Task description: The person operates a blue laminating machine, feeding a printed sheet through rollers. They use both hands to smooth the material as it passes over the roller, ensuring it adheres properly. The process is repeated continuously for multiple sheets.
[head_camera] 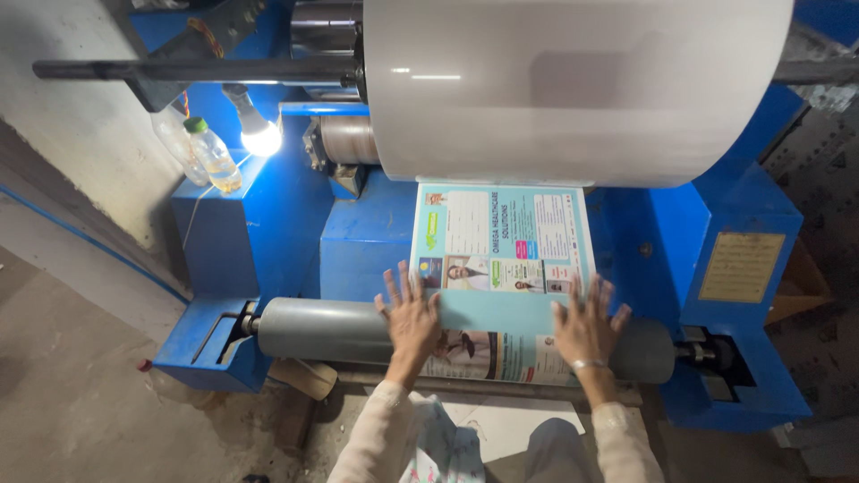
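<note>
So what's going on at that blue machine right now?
Left hand and right hand flat, open on printed sheet over grey roller. Big white roll above. Nothing obstructing.

Both arms reach fwd in pale sleeves, left hand (411, 315) & right hand (586, 325) palms down, fingers spread flat, wrists straight, a thin bangle on right wrist.

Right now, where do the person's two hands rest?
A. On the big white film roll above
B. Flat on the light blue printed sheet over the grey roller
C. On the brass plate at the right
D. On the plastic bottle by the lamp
B: the left hand and right hand lie with spread fingers on the light blue printed sheet draped over the grey cylindrical roller.
</note>
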